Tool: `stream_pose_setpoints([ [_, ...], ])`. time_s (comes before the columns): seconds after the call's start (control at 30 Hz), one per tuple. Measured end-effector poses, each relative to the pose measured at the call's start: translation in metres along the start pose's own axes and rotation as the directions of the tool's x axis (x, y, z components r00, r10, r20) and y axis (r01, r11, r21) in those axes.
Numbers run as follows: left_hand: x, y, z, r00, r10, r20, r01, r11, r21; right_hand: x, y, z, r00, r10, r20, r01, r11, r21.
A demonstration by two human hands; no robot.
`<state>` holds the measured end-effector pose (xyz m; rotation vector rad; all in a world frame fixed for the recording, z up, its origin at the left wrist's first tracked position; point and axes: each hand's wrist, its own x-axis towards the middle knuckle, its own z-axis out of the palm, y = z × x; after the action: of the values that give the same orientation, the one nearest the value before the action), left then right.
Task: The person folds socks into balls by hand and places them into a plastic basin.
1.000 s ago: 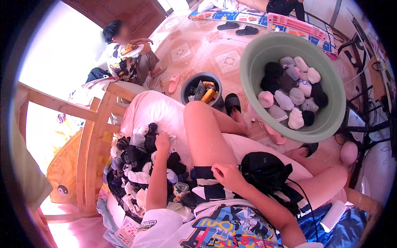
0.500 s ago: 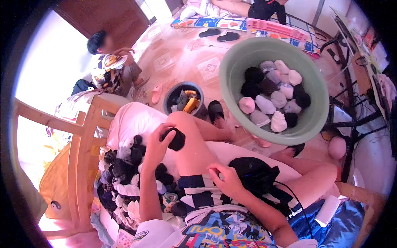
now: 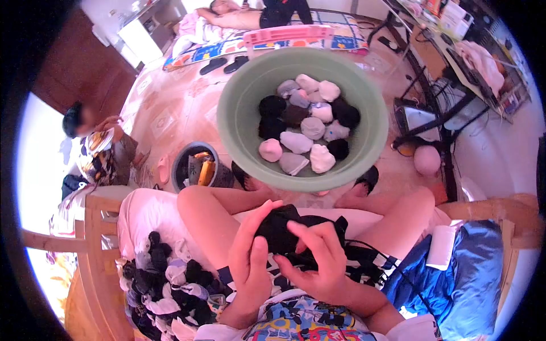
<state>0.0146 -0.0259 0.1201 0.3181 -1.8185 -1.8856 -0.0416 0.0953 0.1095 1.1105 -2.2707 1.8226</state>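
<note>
Left hand [image 3: 250,250] and right hand [image 3: 318,253] grip a black bundle [image 3: 275,228], earlier in the left alone, while beyond the bed's [image 3: 145,213] edge a green basin [image 3: 242,113] holds balled socks [image 3: 312,128].

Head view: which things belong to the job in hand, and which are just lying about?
Seemingly in the job: black bundle between left hand and right hand; sock pile; green basin; balled socks inside.

Seemingly just lying about: grey bin; pink slipper; blue cloth.

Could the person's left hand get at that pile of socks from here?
Probably yes: the sock pile lies uncovered at the person's left side, with nothing visibly blocking the way, though the left hand seems busy with a black bundle.
</note>
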Motion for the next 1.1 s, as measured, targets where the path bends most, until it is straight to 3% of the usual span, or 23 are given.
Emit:
stream_pose_setpoints([
  [0.1,-0.004,0.005,0.001,0.992,0.005,0.127,-0.018,0.995,0.103,-0.006,0.007,-0.007,0.995,0.093,-0.022,-0.094,0.993,-0.076],
  [0.23,-0.001,0.005,0.002,0.983,0.004,0.186,-0.012,0.999,0.042,0.0,0.011,-0.014,0.993,0.108,0.047,-0.107,0.994,-0.017],
  [0.33,0.001,-0.001,0.003,0.99,-0.002,0.14,-0.016,0.992,0.125,0.004,0.012,-0.013,0.988,0.138,0.063,-0.137,0.99,-0.016],
  [0.47,0.003,-0.009,0.003,0.996,0.069,0.061,-0.081,0.972,0.22,0.006,0.015,-0.014,0.977,0.174,0.127,-0.191,0.972,0.137],
  [0.57,0.002,-0.016,0.002,0.999,0.043,-0.032,-0.038,0.99,0.139,0.005,0.02,-0.015,0.967,0.198,0.162,-0.241,0.918,0.316],
  [0.63,0.003,-0.018,-0.005,0.99,-0.084,0.112,0.1,0.985,-0.141,0.002,0.023,-0.014,0.959,0.22,0.177,-0.276,0.863,0.424],
  [0.67,0.003,-0.02,-0.005,0.99,-0.089,0.113,0.105,0.985,-0.14,-0.002,0.023,-0.011,0.962,0.24,0.131,-0.273,0.88,0.389],
  [0.73,0.006,-0.023,-0.002,0.995,-0.018,0.099,0.021,0.999,-0.035,-0.004,0.024,-0.006,0.967,0.252,0.039,-0.252,0.919,0.303],
  [0.77,0.006,-0.026,-0.001,0.995,-0.018,0.1,0.022,0.999,-0.035,-0.004,0.027,-0.006,0.967,0.252,0.038,-0.252,0.919,0.303],
  [0.83,0.006,-0.03,0.002,0.999,0.003,0.037,-0.01,0.983,0.182,-0.005,0.033,-0.006,0.968,0.251,0.029,-0.249,0.928,0.277],
  [0.87,0.005,-0.031,0.003,0.999,0.005,0.041,-0.012,0.984,0.179,-0.006,0.037,-0.005,0.968,0.25,0.025,-0.247,0.929,0.274],
  [0.93,-0.002,-0.034,0.004,0.989,-0.147,0.011,0.146,0.986,0.075,-0.01,0.042,-0.004,0.955,0.298,0.01,-0.284,0.9,0.331],
  [0.97,-0.002,-0.035,0.003,0.988,-0.153,0.014,0.152,0.986,0.072,-0.011,0.04,-0.003,0.953,0.304,0.009,-0.289,0.899,0.328],
  [1.03,0.002,-0.039,-0.001,0.96,-0.277,-0.046,0.266,0.949,-0.168,-0.011,0.036,-0.001,0.876,0.467,0.121,-0.449,0.698,0.558],
  [1.07,0.001,-0.044,-0.003,0.92,-0.392,-0.007,0.37,0.873,-0.319,-0.012,0.037,-0.001,0.875,0.468,0.126,-0.453,0.697,0.555],
  [1.1,0.001,-0.047,-0.005,0.919,-0.395,-0.012,0.371,0.872,-0.321,-0.013,0.038,0.0,0.885,0.447,0.13,-0.456,0.778,0.432],
])
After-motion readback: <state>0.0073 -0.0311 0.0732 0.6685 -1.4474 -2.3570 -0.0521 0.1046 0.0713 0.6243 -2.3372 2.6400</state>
